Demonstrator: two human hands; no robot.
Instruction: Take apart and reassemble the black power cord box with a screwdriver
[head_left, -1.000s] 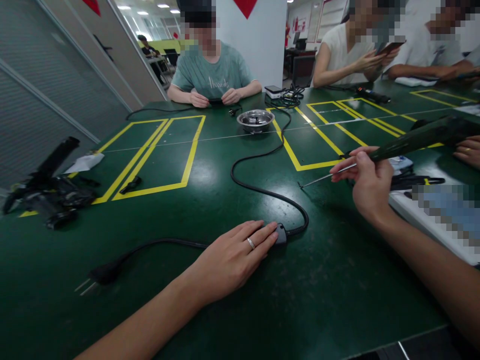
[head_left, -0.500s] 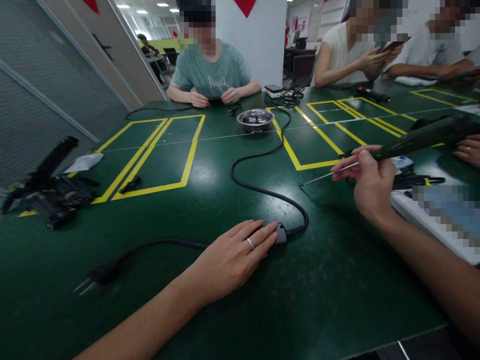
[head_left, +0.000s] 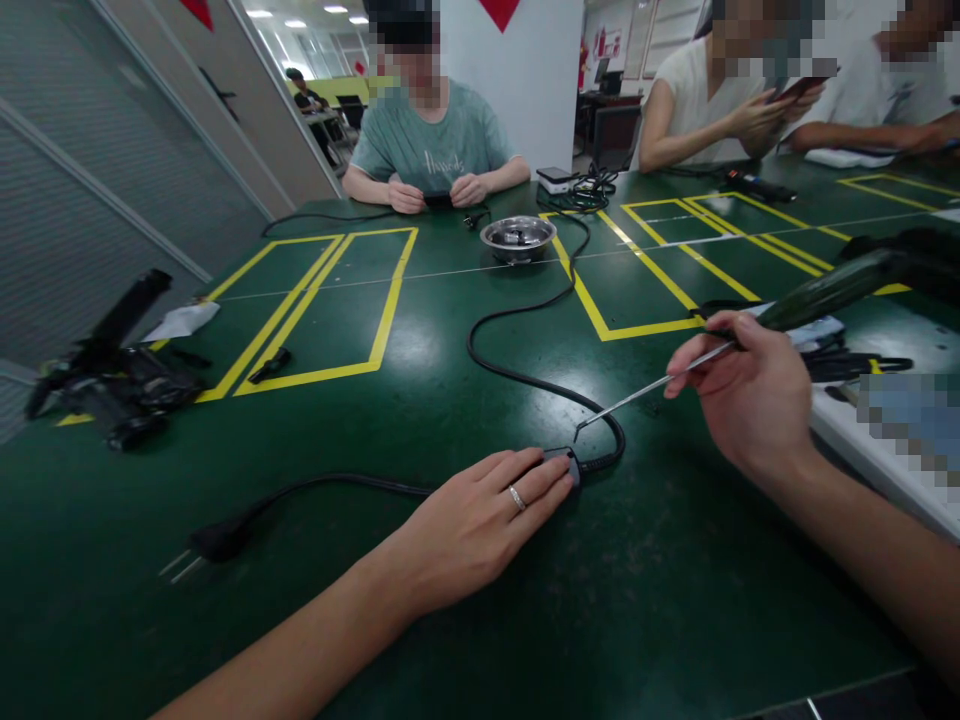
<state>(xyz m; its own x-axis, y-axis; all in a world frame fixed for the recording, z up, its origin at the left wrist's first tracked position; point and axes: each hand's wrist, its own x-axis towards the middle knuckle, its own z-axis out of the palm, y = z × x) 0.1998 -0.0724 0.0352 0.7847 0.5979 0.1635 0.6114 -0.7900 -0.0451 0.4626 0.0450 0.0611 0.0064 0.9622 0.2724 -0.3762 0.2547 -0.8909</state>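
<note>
My left hand (head_left: 480,515) lies palm down on the dark grey inline box (head_left: 574,470) of a black power cord (head_left: 517,372), its fingers closed over it and hiding most of the box. The cord's two-pin plug (head_left: 217,543) rests on the table to the left. Pinched in my right hand (head_left: 750,395) is a thin metal pick (head_left: 649,388) with a small bent tip. A dark green tapered part, seemingly its handle, runs back behind the fingers. The tip hovers close above the box's far edge; contact cannot be made out.
A steel bowl (head_left: 517,238) with small parts stands toward the far side. Black equipment (head_left: 120,375) lies at left, near a small black piece (head_left: 270,366). A white-edged item (head_left: 877,450) and cables lie at right. Several people sit around the table (head_left: 600,600).
My right hand has brought the pick's tip down and left, nearer the cord's box. My left hand has stayed on the box. The view has shifted slightly.
</note>
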